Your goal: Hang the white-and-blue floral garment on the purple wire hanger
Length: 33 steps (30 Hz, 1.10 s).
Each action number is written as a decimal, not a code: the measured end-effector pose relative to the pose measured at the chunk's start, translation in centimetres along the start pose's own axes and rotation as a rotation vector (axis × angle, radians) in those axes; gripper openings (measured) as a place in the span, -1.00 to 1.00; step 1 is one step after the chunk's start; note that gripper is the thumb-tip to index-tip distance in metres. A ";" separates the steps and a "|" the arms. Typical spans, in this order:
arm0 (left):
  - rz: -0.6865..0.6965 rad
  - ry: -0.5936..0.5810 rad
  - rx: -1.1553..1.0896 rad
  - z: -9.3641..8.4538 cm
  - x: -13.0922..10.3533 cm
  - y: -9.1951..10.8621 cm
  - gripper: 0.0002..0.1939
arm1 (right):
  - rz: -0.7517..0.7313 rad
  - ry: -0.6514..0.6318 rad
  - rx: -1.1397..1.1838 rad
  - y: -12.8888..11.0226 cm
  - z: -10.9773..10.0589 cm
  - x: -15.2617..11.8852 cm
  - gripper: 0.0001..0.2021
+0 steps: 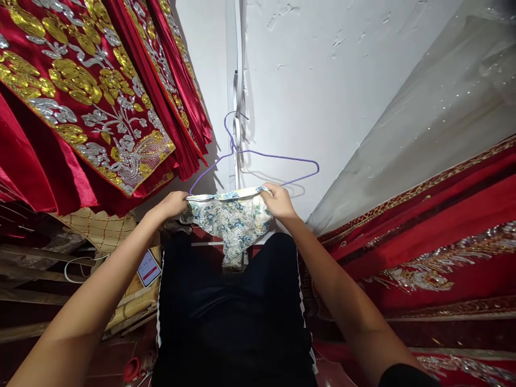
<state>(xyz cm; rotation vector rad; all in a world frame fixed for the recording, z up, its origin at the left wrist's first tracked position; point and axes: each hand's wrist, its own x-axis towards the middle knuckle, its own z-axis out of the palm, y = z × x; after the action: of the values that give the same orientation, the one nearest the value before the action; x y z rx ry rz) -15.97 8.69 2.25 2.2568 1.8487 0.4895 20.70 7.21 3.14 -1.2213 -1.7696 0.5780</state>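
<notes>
A white garment with a blue and yellow swirling print [231, 223] hangs between my hands, its top edge stretched level and its lower part narrowing downward. My left hand [174, 204] pinches the left end of that edge. The right end is gripped by my right hand [279, 202], thumb on the near side. Just behind the edge hangs a thin purple hanger [278, 156], its hook near a pale upright pole. The hanger's lower bar is mostly hidden behind the cloth, so I cannot tell whether the garment is fastened to it.
Red embroidered garments [121, 134] hang at upper left, and more red beaded clothing [423, 263] hangs on the right beside sheer plastic covering [419, 118]. A white wall [310, 70] stands ahead. A lit phone [148, 267] rests on bamboo furniture [131, 312] at lower left.
</notes>
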 end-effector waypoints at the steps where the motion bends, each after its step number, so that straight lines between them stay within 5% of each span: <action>1: -0.009 -0.006 0.004 0.0 0.0 0.1 -0.87 | 0.004 0.003 -0.004 0.1 0.1 -0.1 -0.84; 7: 0.200 0.309 -0.152 -2.2 -1.3 2.8 -0.71 | 0.009 -0.062 0.016 -0.1 1.0 -0.7 -0.79; 12: 0.294 0.189 -0.341 -3.6 -1.6 5.1 -0.56 | -0.049 -0.063 0.127 -1.5 0.0 -2.3 -0.77; 17: 0.302 0.108 -0.312 -4.6 -1.8 4.7 -0.63 | 0.029 0.288 0.097 -0.5 -3.6 -2.4 -0.17; 19: 0.305 0.072 -0.297 -5.0 -1.7 4.4 -0.65 | 0.048 0.327 0.078 0.7 -4.7 -1.1 -0.04; 22: 0.293 0.063 -0.264 -5.5 -1.4 3.9 -0.65 | 0.075 0.241 0.012 1.7 -5.7 1.3 -0.07; 27: 0.344 0.278 -0.193 -6.4 -0.7 3.2 -0.66 | 0.087 0.131 -0.064 0.5 -8.3 2.6 -0.73; 30: 0.309 0.367 -0.225 -6.4 -0.7 3.7 -0.64 | 0.097 -0.127 0.125 -0.7 -10.5 1.9 -0.66; 33: 0.186 0.405 -0.337 -5.8 -0.4 5.3 -0.62 | 0.226 -0.300 0.475 -1.4 -10.6 1.1 -0.58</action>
<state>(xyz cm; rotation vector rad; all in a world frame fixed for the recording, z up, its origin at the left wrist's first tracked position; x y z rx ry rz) -13.32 6.80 9.45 2.2179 1.5584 1.2657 28.98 6.57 9.99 -1.0382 -1.6067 1.2887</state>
